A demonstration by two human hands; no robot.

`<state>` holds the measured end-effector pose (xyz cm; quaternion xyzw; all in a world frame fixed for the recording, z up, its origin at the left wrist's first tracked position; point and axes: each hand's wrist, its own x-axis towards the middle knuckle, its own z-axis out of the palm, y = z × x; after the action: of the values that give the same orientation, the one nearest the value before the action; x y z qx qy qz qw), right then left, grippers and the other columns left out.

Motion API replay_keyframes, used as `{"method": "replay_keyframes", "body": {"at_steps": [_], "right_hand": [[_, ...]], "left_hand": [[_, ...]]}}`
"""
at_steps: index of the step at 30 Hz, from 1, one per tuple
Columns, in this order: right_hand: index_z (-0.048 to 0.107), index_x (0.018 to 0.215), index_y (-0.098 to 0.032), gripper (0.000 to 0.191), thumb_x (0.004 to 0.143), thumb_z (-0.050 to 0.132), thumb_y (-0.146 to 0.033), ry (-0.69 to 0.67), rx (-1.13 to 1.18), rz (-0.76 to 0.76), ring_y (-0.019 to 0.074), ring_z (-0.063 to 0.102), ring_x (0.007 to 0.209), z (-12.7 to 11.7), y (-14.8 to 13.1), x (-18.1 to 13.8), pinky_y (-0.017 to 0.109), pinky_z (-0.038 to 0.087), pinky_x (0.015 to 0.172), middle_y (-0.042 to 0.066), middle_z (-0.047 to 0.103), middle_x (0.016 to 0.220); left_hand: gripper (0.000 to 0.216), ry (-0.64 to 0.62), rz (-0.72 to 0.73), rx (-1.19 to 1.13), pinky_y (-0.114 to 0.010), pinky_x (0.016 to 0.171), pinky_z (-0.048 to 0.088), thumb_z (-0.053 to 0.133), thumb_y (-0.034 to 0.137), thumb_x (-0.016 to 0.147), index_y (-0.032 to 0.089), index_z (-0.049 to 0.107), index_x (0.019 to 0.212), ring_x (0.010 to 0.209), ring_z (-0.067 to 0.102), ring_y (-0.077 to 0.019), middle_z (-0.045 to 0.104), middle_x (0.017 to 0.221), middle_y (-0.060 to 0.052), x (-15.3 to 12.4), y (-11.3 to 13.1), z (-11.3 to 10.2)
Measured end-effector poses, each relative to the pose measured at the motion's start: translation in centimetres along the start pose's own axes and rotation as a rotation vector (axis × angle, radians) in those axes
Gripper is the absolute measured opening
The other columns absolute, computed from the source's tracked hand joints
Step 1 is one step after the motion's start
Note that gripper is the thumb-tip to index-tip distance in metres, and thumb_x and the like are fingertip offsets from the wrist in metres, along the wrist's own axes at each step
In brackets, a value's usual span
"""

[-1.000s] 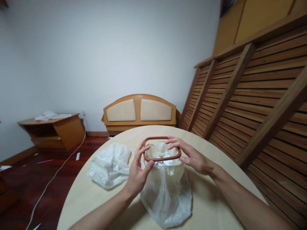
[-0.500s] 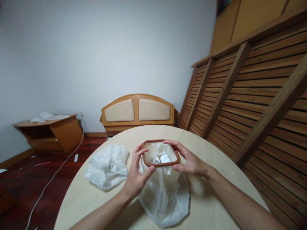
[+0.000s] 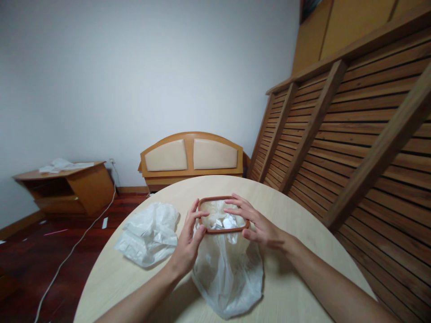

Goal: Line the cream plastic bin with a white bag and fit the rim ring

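A small bin with a brown rounded-rectangular rim (image 3: 224,231) stands near the middle of the table, its opening facing me. A translucent white plastic bag (image 3: 229,278) lines it and hangs down over its near side. Crumpled silvery-white pieces (image 3: 229,222) show inside the opening. My left hand (image 3: 188,237) is closed at the rim's left corner, one finger across the edge and the thumb outside. My right hand (image 3: 259,224) has its fingers spread over the right part of the opening, the thumb by the near right corner. The bin's body is hidden behind the bag.
Another crumpled white plastic bag (image 3: 148,235) lies left on the round pale table (image 3: 289,204). Beyond stands a headboard (image 3: 191,154). A slatted wooden frame (image 3: 336,125) leans at the right. At the left are a low cabinet (image 3: 87,184) and a white cable (image 3: 77,244) on the floor.
My right fingers have moved from the far right rim in over the opening. My left thumb has drawn back left along the near rim. The view has shifted slightly.
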<state>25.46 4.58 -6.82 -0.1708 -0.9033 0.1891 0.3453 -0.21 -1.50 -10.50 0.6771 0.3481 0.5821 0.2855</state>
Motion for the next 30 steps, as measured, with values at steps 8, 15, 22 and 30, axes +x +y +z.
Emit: {"method": "replay_keyframes", "body": {"at_steps": [8, 15, 22, 30], "right_hand": [[0.052, 0.147, -0.025, 0.066, 0.093, 0.052, -0.065, -0.01, -0.05, 0.035, 0.0333, 0.03, 0.148, -0.5, 0.0, 0.9, 0.06, 0.023, 0.12, 0.015, 0.046, 0.153], [0.032, 0.157, -0.012, 0.103, 0.079, 0.069, -0.069, -0.21, -0.13, 0.202, 0.0368, 0.027, 0.149, -2.3, -1.0, 2.9, 0.061, 0.022, 0.121, 0.024, 0.032, 0.16], [0.043, 0.152, -0.015, 0.108, 0.069, 0.075, -0.074, -0.299, -0.21, 0.229, 0.0397, 0.036, 0.144, -2.5, -2.8, 5.3, 0.061, 0.025, 0.12, 0.022, 0.041, 0.156], [0.04, 0.154, -0.019, 0.107, 0.069, 0.073, -0.075, -0.374, -0.247, 0.162, 0.0378, 0.035, 0.147, -0.9, -4.3, 8.1, 0.056, 0.026, 0.121, 0.019, 0.04, 0.158]], "left_hand": [[0.024, -0.051, 0.016, 0.036, -0.054, 0.125, 0.014, 0.058, 0.046, 0.096, 0.023, 0.059, 0.104, 0.155, 0.021, -0.0318, 0.031, 0.164, -0.012, 0.7, 0.4, -0.6], [0.029, -0.079, 0.073, 0.127, -0.053, 0.123, 0.02, 0.059, 0.049, 0.094, 0.022, 0.06, 0.106, 0.151, 0.028, -0.0334, 0.039, 0.159, -0.014, 1.1, 1.1, -1.2], [0.038, -0.102, 0.166, 0.177, -0.054, 0.121, 0.026, 0.062, 0.054, 0.091, 0.022, 0.064, 0.112, 0.149, 0.033, -0.0348, 0.039, 0.158, -0.016, 1.4, 0.2, -1.8], [0.047, -0.104, 0.231, 0.149, -0.055, 0.122, 0.026, 0.062, 0.058, 0.09, 0.024, 0.062, 0.122, 0.15, 0.032, -0.0342, 0.036, 0.161, -0.015, 1.3, -1.1, -1.9]]}}
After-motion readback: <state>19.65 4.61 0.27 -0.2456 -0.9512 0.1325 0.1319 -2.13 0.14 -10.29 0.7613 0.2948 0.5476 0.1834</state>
